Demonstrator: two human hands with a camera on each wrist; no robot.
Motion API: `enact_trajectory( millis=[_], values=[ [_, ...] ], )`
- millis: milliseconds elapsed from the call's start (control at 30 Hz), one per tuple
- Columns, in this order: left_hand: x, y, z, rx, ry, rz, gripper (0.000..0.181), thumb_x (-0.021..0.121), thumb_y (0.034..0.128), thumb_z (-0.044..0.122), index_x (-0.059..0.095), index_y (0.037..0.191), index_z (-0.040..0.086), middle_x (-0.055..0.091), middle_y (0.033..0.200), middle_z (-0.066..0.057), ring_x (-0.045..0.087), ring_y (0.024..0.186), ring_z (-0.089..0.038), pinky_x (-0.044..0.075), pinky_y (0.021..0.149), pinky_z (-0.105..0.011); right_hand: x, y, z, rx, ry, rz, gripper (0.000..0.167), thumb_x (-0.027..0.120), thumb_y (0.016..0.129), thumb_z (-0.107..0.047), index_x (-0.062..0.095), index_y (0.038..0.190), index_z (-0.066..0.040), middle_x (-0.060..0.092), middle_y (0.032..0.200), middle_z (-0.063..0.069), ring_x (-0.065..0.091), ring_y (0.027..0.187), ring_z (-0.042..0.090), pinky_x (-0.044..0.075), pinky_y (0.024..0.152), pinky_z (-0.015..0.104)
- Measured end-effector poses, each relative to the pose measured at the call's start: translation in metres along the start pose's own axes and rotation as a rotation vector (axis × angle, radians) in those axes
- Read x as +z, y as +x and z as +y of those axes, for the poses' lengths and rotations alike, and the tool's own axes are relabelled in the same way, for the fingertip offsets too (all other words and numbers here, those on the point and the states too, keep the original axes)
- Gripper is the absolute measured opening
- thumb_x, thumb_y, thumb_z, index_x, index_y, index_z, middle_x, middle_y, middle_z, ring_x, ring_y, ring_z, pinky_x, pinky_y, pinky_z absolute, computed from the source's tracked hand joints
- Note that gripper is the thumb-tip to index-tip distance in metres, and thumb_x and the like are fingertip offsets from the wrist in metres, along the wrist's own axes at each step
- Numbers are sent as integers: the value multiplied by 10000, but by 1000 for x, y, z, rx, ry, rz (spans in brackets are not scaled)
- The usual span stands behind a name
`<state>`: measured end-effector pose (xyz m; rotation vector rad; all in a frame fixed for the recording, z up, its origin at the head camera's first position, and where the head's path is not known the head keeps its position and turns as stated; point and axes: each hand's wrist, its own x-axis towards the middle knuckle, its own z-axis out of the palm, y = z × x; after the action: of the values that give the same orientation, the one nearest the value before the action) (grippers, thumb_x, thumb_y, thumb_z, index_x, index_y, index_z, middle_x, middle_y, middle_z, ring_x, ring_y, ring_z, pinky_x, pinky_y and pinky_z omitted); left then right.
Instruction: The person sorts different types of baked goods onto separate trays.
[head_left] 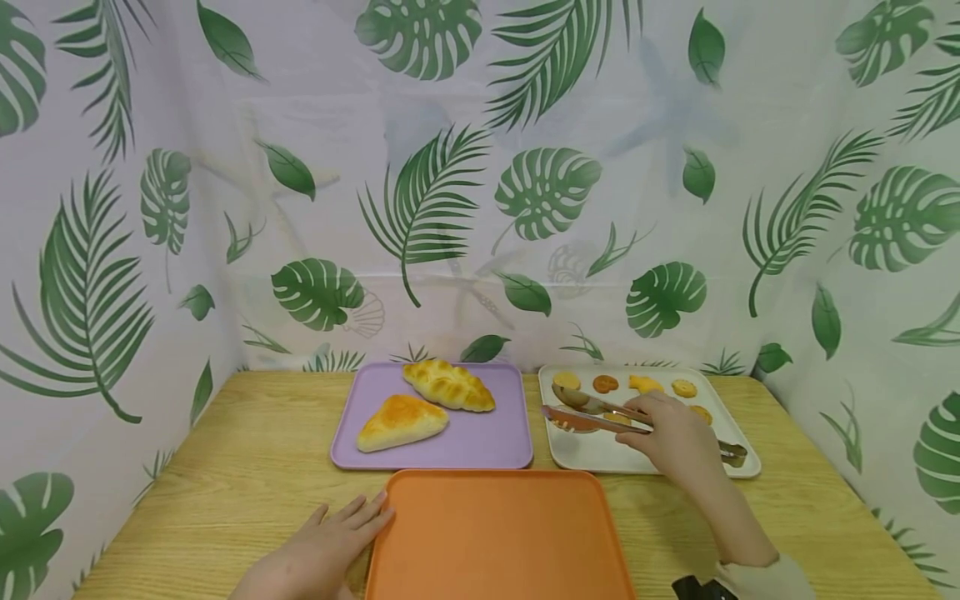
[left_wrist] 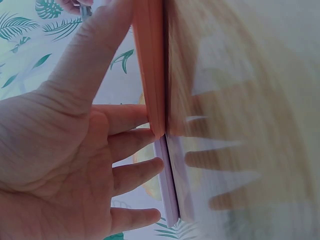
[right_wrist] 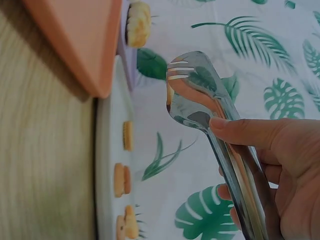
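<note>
In the head view my right hand (head_left: pixel 678 433) grips metal tongs (head_left: pixel 600 411) above a cream tray (head_left: pixel 573 454). Several small cookies lie on it, among them a brown one (head_left: pixel 604 383) and a yellow one (head_left: pixel 645 383). The right wrist view has the thumb and fingers wrapped about the tongs (right_wrist: pixel 235 165), whose ends stand close together. A sliver of tan shows at their tip; whether it is a cookie between them I cannot tell. My left hand (head_left: pixel 322 546) rests its straight fingers at the left edge of an orange tray (head_left: pixel 498 533), with nothing on the visible part.
Behind the orange tray is a purple tray (head_left: pixel 487 446) bearing a triangular bread (head_left: pixel 402 423) and a braided bread (head_left: pixel 450 386). All three trays stand on a wooden table (head_left: pixel 247 450). A leaf-patterned cloth (head_left: pixel 465 275) encloses the back and sides.
</note>
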<state>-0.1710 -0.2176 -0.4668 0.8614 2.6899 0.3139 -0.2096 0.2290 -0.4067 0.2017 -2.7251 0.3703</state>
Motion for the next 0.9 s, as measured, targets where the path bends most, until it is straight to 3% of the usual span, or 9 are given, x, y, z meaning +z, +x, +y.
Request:
enact_trajectory(
  millis=[467,900],
  values=[
    [0,0,0,4,17,1,1123,789,644,627,339,1519,85,285,1601,-134,288,1452,-412,240,1079,-726,26,6,31,94,-39,-130,440,817,768,-306,693,1094,-37,680,1077,173,647,734,273,478,520,358],
    [0,-1,0,-15,-14,-14,1088,712,695,698,333,1525,105,284,1606,-110,288,1458,-394,223,1095,-719,37,17,41,110,-36,-156,468,795,792,-319,675,1139,-29,635,1195,241,657,751,307,479,518,367]
  ],
)
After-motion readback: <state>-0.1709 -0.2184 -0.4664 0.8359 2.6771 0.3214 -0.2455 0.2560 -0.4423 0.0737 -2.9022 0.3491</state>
